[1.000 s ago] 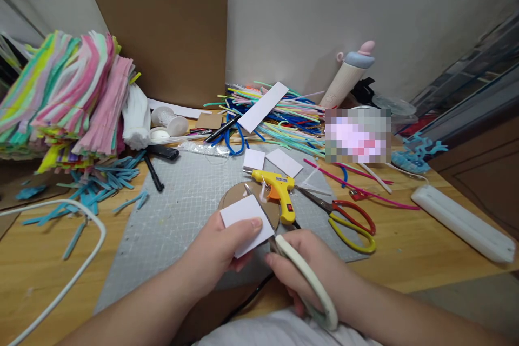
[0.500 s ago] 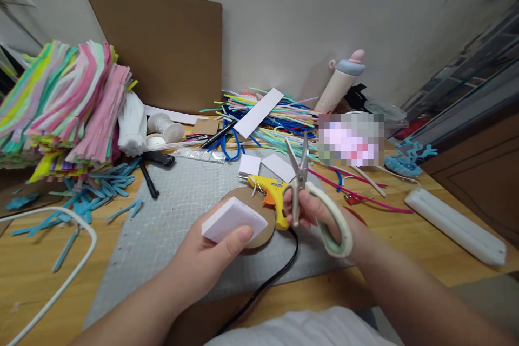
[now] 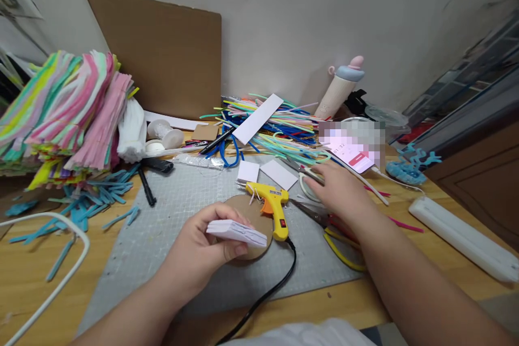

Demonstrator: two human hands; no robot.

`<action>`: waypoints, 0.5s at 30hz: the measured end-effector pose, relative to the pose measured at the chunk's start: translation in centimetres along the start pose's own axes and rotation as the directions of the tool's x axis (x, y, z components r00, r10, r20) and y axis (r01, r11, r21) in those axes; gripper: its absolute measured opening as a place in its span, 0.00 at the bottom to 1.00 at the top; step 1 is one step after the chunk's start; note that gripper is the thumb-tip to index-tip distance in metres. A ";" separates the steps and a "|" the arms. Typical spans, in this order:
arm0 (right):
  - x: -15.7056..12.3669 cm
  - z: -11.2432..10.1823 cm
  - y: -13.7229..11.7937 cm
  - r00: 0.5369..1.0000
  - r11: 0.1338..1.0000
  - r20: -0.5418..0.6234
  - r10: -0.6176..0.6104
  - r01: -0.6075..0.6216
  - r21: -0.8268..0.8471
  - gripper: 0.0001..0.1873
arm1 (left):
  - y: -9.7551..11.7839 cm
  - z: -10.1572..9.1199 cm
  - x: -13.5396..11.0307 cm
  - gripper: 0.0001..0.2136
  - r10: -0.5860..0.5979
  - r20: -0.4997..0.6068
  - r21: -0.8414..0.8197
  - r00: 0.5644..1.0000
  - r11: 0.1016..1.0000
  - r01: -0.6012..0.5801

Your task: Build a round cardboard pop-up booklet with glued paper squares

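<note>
Left hand (image 3: 197, 246), pinched closed, grips stacked white cards (image 3: 237, 232) above a cardboard disc (image 3: 255, 212); right hand (image 3: 343, 189), partly curled, touches white-handled scissors (image 3: 310, 173), its hold uncertain.

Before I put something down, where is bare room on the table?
The grey mat is bare between the black pen and the left hand, and between black cord and yellow scissor handle. Crowded: around the glue gun, along the wall.

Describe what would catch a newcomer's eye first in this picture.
Bundled multicoloured pipe cleaners piled at the left likely draw the eye first. Then comes the yellow hot-glue gun on the grey cutting mat, and nearer, the white paper stack in the left hand.
</note>
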State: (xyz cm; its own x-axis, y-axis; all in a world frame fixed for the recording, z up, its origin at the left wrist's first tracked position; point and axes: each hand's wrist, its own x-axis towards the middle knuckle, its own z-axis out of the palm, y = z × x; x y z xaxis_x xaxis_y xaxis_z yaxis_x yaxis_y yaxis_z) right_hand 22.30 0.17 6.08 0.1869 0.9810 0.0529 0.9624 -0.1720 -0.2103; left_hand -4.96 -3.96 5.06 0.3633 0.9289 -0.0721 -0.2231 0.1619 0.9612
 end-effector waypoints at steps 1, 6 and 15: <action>-1.0 -0.4 -1.1 0.992 0.982 -0.061 -0.108 0.116 0.148 0.17 | 0.0 0.0 0.0 0.10 -0.030 -0.009 -0.007 1.000 1.000 0.030; -6.3 -2.0 -6.9 0.885 0.551 0.041 -0.465 0.252 0.796 0.12 | 0.5 0.5 0.2 0.13 -0.142 -0.057 0.013 0.988 0.990 0.143; -6.5 0.4 -7.7 0.849 0.371 0.025 -0.527 0.204 0.906 0.08 | 0.3 0.3 0.8 0.11 -0.195 -0.052 0.213 0.979 0.956 0.202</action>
State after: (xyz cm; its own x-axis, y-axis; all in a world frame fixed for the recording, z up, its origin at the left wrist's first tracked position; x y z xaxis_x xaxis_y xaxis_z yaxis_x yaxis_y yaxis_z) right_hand 13.59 -4.83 6.92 -0.3535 0.9261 0.1317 0.2168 0.2180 -0.9515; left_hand -4.49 -3.30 5.32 0.3528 0.8952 -0.2722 0.0526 0.2714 0.9610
